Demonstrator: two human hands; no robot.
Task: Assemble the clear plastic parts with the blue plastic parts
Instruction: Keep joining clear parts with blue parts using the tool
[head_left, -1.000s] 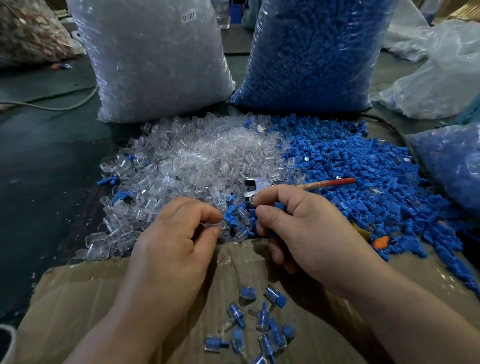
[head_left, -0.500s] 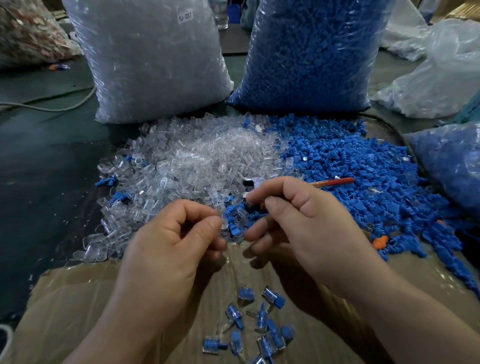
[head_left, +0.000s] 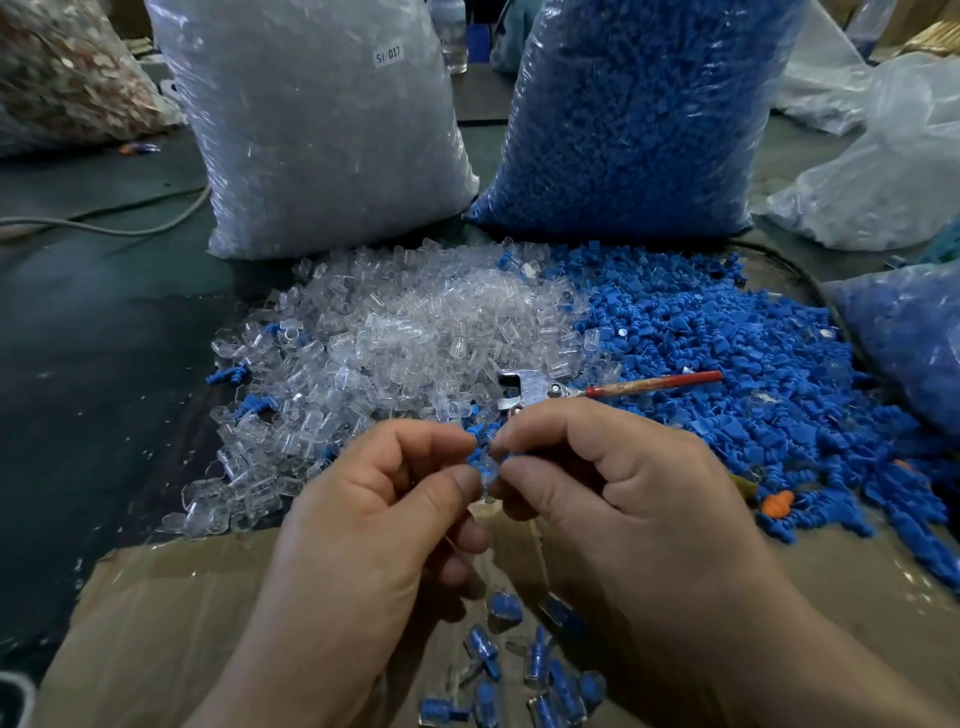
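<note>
Spreading across mid-frame, clear pile and blue pile overlap, inviting mispicks. Left hand and right hand, fingers curled, jointly pinch one blue-and-clear piece just below centre; skewed pressure may jam or drop it.

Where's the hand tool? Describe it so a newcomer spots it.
Behind stand a clear bag and a blue bag. Before them the clear pile meets the blue pile; on that seam lies the tool. It alone is metal, with a red handle.
</note>
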